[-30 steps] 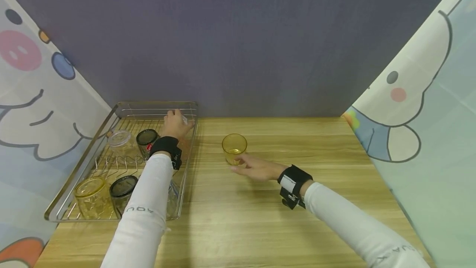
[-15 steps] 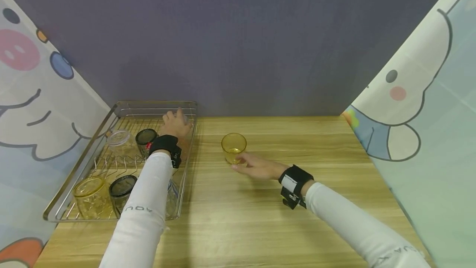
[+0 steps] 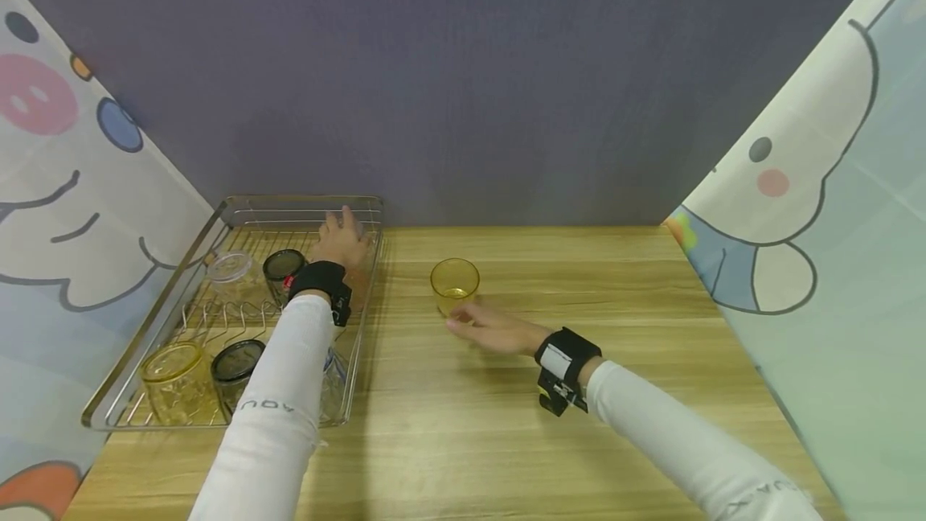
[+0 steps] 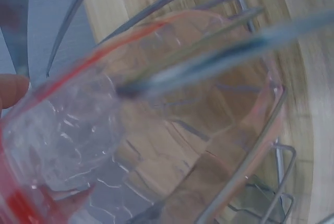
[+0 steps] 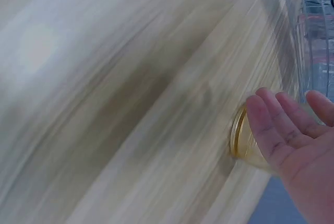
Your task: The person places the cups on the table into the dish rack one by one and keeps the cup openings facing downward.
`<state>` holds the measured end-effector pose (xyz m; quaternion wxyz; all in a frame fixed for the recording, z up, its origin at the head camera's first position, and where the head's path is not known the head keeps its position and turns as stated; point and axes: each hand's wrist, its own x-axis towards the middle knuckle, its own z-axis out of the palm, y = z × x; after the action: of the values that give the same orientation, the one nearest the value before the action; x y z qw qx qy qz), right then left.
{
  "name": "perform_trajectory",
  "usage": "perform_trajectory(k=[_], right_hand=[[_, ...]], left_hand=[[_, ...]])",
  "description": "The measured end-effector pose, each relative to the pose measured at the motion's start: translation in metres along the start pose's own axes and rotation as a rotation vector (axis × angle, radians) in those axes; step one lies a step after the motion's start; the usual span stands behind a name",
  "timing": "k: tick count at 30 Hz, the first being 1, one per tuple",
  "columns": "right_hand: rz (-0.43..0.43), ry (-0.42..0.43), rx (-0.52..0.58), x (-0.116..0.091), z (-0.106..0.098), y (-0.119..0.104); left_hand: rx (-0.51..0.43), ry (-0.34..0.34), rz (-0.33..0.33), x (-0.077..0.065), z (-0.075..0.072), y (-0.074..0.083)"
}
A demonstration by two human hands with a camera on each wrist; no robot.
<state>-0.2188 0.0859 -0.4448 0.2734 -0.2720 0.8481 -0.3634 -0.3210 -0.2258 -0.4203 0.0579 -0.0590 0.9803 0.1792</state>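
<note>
My left hand point(image 3: 340, 246) reaches into the back right corner of a wire dish rack point(image 3: 304, 203), its fingers extended over a pinkish glass point(image 3: 356, 284). In the left wrist view this glass point(image 4: 172, 145) is see-through and patterned, with a red edge, and a fingertip point(image 4: 13, 89) shows beside it. My right hand point(image 3: 495, 328) is at the near right side of an amber glass point(image 3: 454, 280), which stands upright on the wooden table. From the right wrist, the hand point(image 5: 297, 135) has loosely extended fingers overlapping the amber glass point(image 5: 241, 135).
Inside the rack are a clear glass point(image 3: 233, 276), a dark glass point(image 3: 284, 272), a yellow glass point(image 3: 179, 384), another dark glass point(image 3: 235, 376) and a clear one point(image 3: 334, 388) partly behind the left sleeve. A grey panel point(image 3: 463, 87) borders the table point(image 3: 579, 280) at the back.
The left hand's fingers have straightened and spread over the glass in the rack. My right hand has shifted slightly toward me and left; the amber glass stays in place.
</note>
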Motion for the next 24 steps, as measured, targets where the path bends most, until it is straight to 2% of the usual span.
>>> perform_trajectory(k=[2,6,11,17,24], right_hand=[[0.004,-0.002,0.056,0.002,0.004,-0.002],[0.009,-0.016,0.250,0.011,0.016,-0.008],[0.017,0.006,0.463,0.021,0.036,-0.013],[-0.010,0.029,0.570,0.032,0.054,-0.013],[-0.008,0.026,0.681,0.039,0.060,-0.010]], left_hand=[[0.000,-0.013,-0.001,-0.002,-0.002,0.002],[0.008,-0.038,-0.001,-0.005,-0.006,0.005],[0.028,-0.090,-0.003,-0.002,-0.006,0.001],[0.037,-0.113,0.000,-0.002,-0.008,0.002],[0.026,-0.115,0.002,-0.003,-0.009,0.002]])
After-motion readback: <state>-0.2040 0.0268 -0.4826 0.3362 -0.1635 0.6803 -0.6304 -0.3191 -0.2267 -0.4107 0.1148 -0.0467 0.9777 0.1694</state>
